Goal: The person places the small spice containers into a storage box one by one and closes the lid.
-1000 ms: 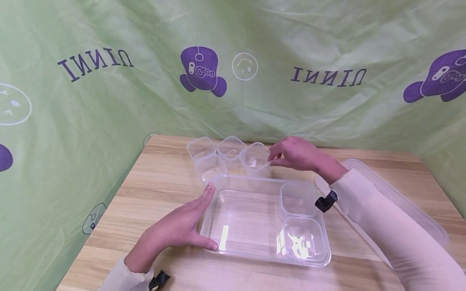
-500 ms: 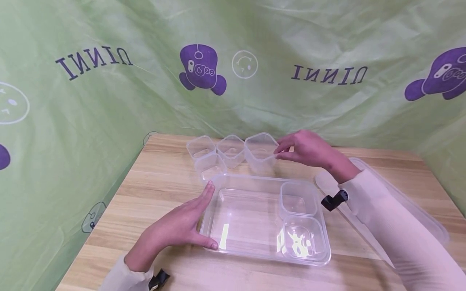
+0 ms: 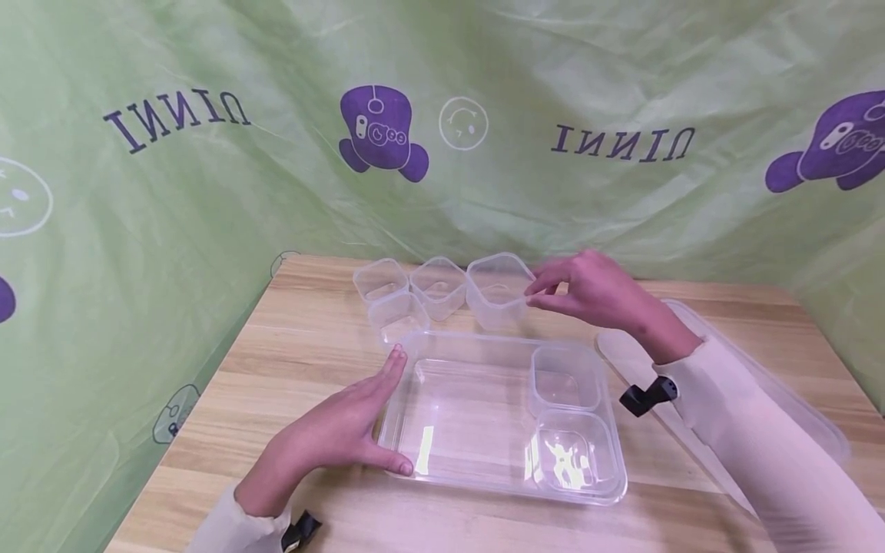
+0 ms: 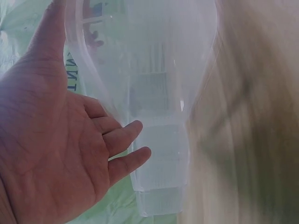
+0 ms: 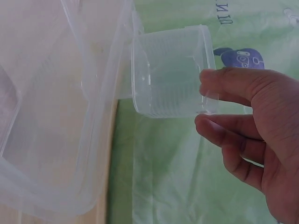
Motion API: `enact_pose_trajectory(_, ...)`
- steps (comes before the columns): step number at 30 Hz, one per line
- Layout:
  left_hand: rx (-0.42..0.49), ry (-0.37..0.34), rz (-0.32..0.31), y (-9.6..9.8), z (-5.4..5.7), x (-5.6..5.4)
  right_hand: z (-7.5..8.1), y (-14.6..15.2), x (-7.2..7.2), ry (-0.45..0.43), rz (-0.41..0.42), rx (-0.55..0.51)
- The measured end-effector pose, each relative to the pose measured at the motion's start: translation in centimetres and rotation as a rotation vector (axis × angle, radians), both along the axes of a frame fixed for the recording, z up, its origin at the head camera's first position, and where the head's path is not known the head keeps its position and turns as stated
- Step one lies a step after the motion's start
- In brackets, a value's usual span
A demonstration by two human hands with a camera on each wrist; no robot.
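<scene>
My right hand pinches the right corner of a small clear square container at its rim, thumb and fingertips about the corner in the right wrist view. This container looks slightly raised, but I cannot tell if it touches the table. My left hand lies spread along the left end of a large clear rectangular box, thumb at the near corner and fingers at the far one. Inside that box, along its right end, stand two small square containers, a far one and a near one.
Left of the pinched container, three more small containers stand close together: a middle one, a far-left one and a nearer one. A flat translucent lid lies at the right, partly under my forearm. A green curtain hangs behind the table.
My right hand has moved right and slightly away with the small container, which now stands clearer of the large box's back edge. The left hand has stayed put.
</scene>
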State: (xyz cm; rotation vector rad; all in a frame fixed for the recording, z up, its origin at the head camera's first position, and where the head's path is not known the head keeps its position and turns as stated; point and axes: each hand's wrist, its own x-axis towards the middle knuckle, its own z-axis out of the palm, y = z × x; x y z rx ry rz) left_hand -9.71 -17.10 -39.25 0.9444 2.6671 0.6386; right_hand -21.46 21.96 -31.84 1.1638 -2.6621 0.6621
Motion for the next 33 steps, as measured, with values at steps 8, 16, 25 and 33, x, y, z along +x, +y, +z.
enact_pose_trajectory(8,-0.018,0.005,-0.002,-0.1,0.2,0.0,0.7,-1.0,2.5,0.11,0.007,-0.02)
enact_pose_trajectory(16,0.014,0.008,-0.008,-0.1,-0.1,0.1,1.1,-1.3,4.5,0.124,0.022,-0.028)
enact_pose_trajectory(25,0.021,0.008,-0.003,-0.1,0.0,0.2,0.8,-1.4,6.5,0.168,0.05,-0.054)
enact_pose_trajectory(33,0.022,0.016,-0.011,-0.1,-0.1,0.2,0.3,-1.8,8.5,0.213,0.009,-0.061)
